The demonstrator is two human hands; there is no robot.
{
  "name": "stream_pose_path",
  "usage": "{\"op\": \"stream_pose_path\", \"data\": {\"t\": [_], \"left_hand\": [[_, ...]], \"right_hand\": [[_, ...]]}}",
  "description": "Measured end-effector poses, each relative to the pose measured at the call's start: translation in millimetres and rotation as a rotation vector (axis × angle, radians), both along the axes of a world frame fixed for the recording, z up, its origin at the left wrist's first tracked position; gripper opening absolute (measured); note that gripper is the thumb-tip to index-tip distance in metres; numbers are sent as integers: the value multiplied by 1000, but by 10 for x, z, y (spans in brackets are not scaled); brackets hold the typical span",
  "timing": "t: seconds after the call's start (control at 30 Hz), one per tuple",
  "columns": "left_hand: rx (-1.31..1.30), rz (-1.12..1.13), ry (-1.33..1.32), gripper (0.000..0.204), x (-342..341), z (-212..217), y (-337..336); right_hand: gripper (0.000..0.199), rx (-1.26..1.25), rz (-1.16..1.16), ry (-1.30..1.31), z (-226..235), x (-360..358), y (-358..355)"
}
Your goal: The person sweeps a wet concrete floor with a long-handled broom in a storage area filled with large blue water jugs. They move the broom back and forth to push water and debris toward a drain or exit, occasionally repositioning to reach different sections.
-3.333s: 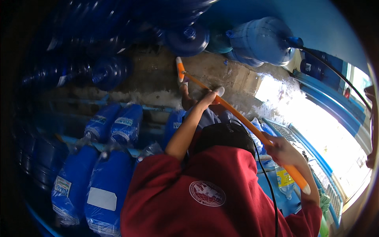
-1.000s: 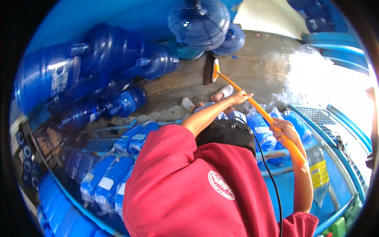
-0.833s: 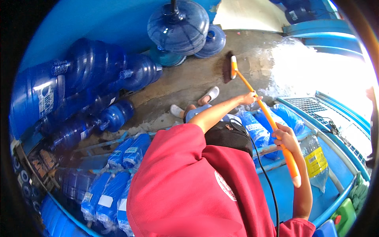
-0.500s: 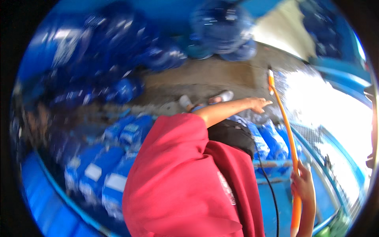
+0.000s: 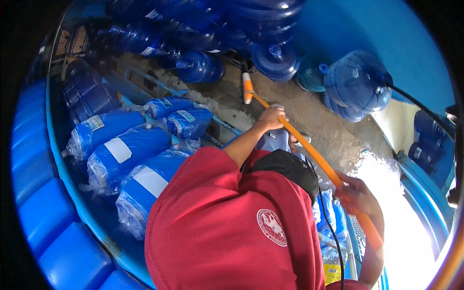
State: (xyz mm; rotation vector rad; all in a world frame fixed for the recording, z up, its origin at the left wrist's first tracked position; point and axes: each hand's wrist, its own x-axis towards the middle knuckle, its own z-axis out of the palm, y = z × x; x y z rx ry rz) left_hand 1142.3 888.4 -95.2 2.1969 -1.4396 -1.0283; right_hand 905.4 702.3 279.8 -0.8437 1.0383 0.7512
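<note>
A long-handled floor brush [image 5: 309, 144] slants across the view, its orange pole running from the lower right up to an orange-and-white head [image 5: 247, 88]. That narrow head rests on the wet concrete floor near some blue water jugs. My left hand [image 5: 272, 117] is wrapped round the pole a short way below the head. Farther down the pole, my right hand [image 5: 356, 192] grips it too, slightly blurred. The pole's lower end passes beside my right forearm and is smeared by motion.
Blue water jugs [image 5: 274, 62] stand along the far side, and a large clear-blue one [image 5: 357, 79] at the right. Plastic-wrapped blue jugs [image 5: 128, 150] lie at the left, inside a blue metal rail [image 5: 65, 193]. A dark cable [image 5: 331, 227] hangs before me. Sunlight glares on the floor at right.
My left hand, stretched out off the pole before, now grips it. The brush head has swung left across the floor, and the pole tilts more. My view has turned toward the right.
</note>
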Motion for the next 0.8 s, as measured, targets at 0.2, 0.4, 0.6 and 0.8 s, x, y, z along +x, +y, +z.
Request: {"op": "stream_pose_path", "data": {"t": [0.2, 0.4, 0.6, 0.8], "left_hand": [[249, 469, -341, 48, 1243, -336, 683], [402, 503, -19, 69, 1632, -500, 564], [257, 670, 14, 81, 1366, -611, 322], [328, 451, 41, 75, 665, -565, 253]], "right_hand": [[49, 166, -59, -144, -710, 1384, 376], [29, 161, -29, -70, -1501, 2560, 581], [15, 216, -223, 19, -1762, 2617, 500], [38, 92, -399, 204, -1203, 2024, 704]]}}
